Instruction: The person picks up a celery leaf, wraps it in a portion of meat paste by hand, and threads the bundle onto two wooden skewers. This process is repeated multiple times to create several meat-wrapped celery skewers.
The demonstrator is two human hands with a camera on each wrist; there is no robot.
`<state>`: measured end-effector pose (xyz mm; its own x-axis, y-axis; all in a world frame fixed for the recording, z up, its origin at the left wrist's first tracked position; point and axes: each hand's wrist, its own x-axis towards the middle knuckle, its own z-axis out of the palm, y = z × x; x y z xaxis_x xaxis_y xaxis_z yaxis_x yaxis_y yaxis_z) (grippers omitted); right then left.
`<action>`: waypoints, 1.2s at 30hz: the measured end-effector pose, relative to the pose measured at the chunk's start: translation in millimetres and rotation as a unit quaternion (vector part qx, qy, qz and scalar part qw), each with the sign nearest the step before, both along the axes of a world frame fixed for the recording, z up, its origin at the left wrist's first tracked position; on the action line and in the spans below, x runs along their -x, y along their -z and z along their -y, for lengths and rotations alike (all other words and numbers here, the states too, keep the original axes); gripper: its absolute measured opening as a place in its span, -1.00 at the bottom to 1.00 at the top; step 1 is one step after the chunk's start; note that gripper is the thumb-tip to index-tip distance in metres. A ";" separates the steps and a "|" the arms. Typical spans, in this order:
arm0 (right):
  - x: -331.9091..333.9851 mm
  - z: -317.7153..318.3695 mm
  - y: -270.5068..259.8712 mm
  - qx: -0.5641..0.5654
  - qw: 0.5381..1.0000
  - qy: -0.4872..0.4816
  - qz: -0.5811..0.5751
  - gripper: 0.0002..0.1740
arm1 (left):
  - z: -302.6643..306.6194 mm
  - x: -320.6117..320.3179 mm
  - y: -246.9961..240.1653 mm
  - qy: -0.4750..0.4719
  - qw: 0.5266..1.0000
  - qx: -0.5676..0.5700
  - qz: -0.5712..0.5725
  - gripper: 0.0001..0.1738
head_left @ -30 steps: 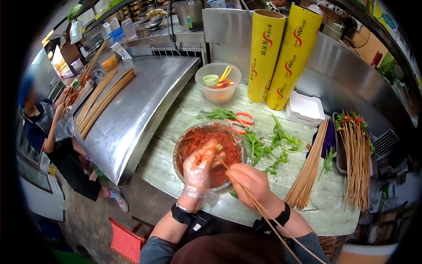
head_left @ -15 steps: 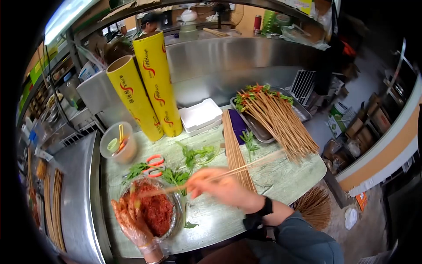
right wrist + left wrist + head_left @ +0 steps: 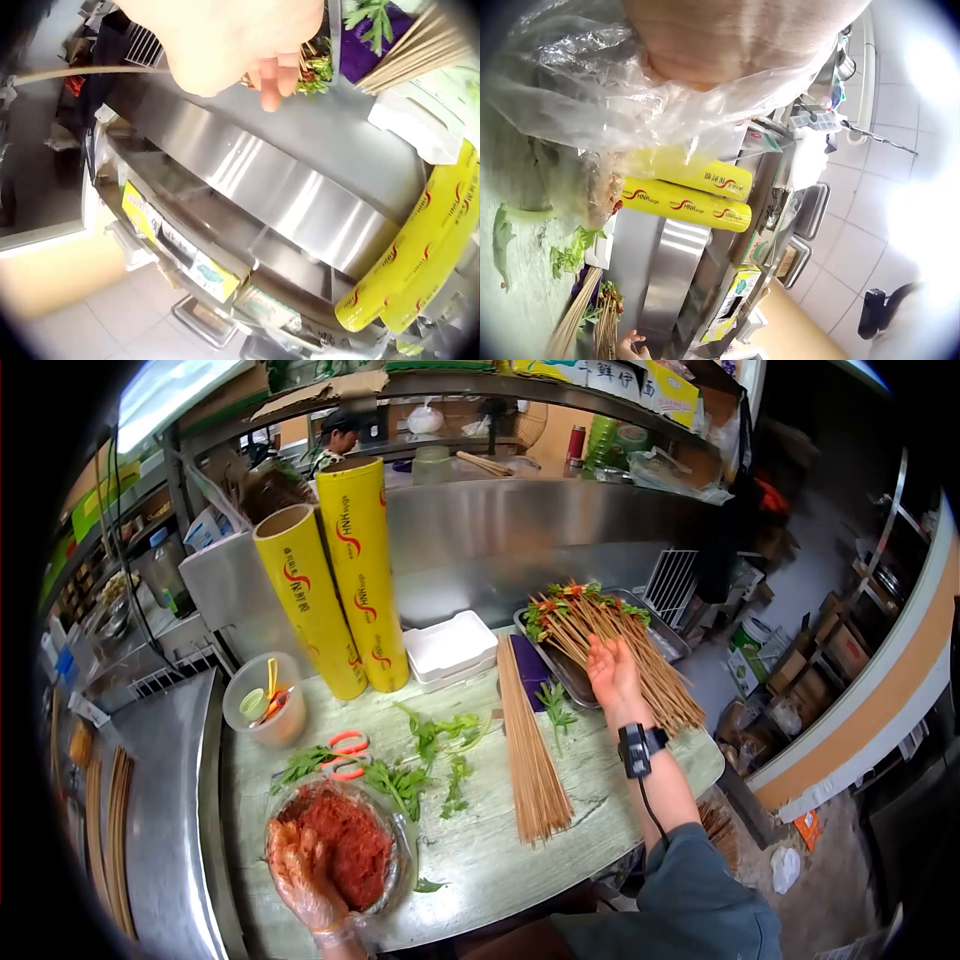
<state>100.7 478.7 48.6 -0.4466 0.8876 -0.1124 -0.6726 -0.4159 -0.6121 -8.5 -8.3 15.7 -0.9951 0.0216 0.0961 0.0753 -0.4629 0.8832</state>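
A clear bowl point(image 3: 405, 860) of red minced mixture point(image 3: 345, 845) stands at the table's front left. My left hand point(image 3: 305, 875), in a clear plastic glove smeared red, rests on the mixture's left side with fingers bent; no separate item shows in it. My bare right hand point(image 3: 612, 672) is over the skewers point(image 3: 650, 670) lying across a metal tray point(image 3: 575, 685), palm up and fingers loosely bent, with no skewer visibly gripped. In the right wrist view one stick point(image 3: 90, 70) extends from behind that hand point(image 3: 240, 45). Leafy vegetable pieces top the skewers.
Bare sticks point(image 3: 530, 760) lie beside the tray. Orange-handled scissors point(image 3: 347, 753) and loose greens point(image 3: 440, 732) lie behind the bowl. Two yellow rolls point(image 3: 365, 580), a white box point(image 3: 450, 648) and a plastic tub point(image 3: 265, 705) stand at the back. A person point(image 3: 338, 438) is beyond the shelf.
The view has swung right. My right hand has moved from beside the bowl to the tray, and the sticks it held no longer show in its grip. My left hand stays at the bowl.
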 end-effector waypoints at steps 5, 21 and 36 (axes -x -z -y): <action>-22.3 59.4 -4.7 -0.233 0.935 -0.181 0.198 -0.75 | 3.2 -0.8 2.2 0.010 1.000 0.007 -0.002 -0.41; 35.1 142.2 8.8 -0.690 0.576 -0.148 0.413 -0.92 | 1.1 0.7 0.8 0.019 1.000 0.006 0.007 -0.54; 77.2 178.3 -33.6 -0.428 0.841 -0.269 0.195 -0.81 | -1.6 -1.3 1.9 0.002 1.000 0.017 0.004 -0.55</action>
<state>23.5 300.4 82.2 -0.8862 0.4002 0.2334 -0.2067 0.1095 -0.9723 -7.2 -6.7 13.8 -0.9957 0.0289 0.0875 0.0664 -0.4333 0.8988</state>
